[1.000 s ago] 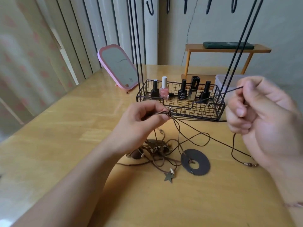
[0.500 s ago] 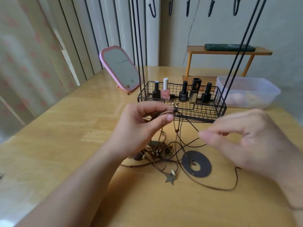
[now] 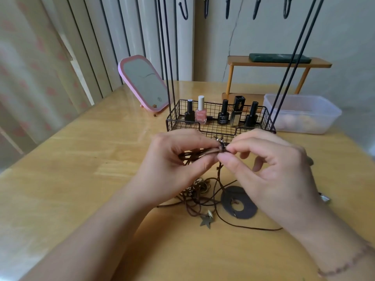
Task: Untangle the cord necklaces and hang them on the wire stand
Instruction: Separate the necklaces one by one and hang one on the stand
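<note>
Right hand has come back in from the side since a moment ago, so now both sets of fingertips meet at the same knot instead of one hand holding it alone. That knot is lifted off the tabletop, right in front of the wire stand, with a small metal bead or clasp poking up just above it.

Left hand pinches a bunch of brown cord running off to its side, roughly level. My right thumb and forefinger are closed on the knot from the other side, other fingers loosely curled. So the cord's long axis runs left to right between my hands, and both are about equally close. I'd guess the next bit is picking a loop loose with the right while the left keeps it steady.

From the knot a strand drops straight down to the rest of the cord necklaces, a messy pile on the tabletop under my hands, with a star charm at the near edge and a dark ring pendant just right of it. Nothing's on the stand's hooks yet, far as I can see. Nail polish bottles sit in its basket.
</note>
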The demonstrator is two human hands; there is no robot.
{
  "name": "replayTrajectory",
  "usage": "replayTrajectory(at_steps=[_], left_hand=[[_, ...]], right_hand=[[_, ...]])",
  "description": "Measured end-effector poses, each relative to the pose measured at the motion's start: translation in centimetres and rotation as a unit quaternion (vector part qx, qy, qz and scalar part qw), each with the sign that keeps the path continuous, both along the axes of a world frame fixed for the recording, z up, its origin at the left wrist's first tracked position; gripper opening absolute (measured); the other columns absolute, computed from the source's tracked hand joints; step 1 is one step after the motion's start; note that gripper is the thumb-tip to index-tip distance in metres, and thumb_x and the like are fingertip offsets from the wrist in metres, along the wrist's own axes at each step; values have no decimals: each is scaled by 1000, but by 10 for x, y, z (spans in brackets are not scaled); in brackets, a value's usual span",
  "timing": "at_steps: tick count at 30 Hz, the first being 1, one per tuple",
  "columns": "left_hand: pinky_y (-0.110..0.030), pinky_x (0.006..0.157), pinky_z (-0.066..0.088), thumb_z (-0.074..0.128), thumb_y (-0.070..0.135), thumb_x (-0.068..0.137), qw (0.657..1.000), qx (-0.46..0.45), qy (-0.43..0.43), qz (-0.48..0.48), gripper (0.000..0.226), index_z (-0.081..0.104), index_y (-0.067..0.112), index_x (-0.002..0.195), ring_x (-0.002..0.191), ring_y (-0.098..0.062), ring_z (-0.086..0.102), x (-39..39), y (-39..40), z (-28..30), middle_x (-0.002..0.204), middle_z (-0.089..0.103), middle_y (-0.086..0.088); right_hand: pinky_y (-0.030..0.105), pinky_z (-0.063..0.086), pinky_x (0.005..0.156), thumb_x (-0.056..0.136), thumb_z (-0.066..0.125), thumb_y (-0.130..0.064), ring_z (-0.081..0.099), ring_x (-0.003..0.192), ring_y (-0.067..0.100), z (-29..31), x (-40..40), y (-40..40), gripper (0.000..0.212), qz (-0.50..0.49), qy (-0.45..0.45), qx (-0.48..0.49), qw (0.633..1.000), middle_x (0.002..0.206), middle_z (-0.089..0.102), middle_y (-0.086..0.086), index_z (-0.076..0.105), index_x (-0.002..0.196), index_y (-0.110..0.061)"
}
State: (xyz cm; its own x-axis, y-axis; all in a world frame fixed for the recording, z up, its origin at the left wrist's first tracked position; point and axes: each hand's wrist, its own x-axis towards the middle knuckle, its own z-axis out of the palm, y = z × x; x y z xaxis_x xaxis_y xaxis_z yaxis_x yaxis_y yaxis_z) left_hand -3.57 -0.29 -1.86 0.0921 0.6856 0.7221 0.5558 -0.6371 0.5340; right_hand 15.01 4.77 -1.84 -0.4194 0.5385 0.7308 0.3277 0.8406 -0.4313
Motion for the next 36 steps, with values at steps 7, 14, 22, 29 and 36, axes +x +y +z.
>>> replayTrajectory(at_steps=[7,14,22,29,36], left_hand=[[-29,56,48,79,18,83,988,-77,-119,-51,7,76,22,88,69,-14,62,-2,-3,0,79,71,4],[-16,53,43,66,11,86,953,-172,-201,-151,8,71,8,80,57,-7,53,0,-2,0,65,62,3],[-18,50,43,69,19,84,951,-182,-211,-138,8,72,14,79,54,-8,52,1,-1,-1,62,60,0],[-25,51,46,71,22,85,933,-197,-240,-181,11,78,16,90,63,-14,60,-5,-1,-1,73,69,-2],[-21,57,51,78,7,81,938,-201,-244,-141,4,79,12,80,63,-15,63,-1,-3,0,71,72,-5]], right_hand=[[33,48,63,95,55,-30,60,82,15,-1,1,2,20,45,6,-34,998,82,63,-10,69,87,-19],[38,47,60,90,60,-28,59,83,18,0,1,1,13,48,24,-27,998,83,61,-9,67,87,-18],[37,44,54,82,69,-21,63,82,17,2,3,-1,8,64,56,19,996,83,68,-6,74,80,-15],[12,41,70,84,71,-22,65,81,9,3,2,-1,10,28,57,28,998,83,71,-6,78,83,-15],[33,53,66,85,70,-22,67,81,19,5,5,0,14,-6,11,98,995,86,74,-4,80,86,-13]])
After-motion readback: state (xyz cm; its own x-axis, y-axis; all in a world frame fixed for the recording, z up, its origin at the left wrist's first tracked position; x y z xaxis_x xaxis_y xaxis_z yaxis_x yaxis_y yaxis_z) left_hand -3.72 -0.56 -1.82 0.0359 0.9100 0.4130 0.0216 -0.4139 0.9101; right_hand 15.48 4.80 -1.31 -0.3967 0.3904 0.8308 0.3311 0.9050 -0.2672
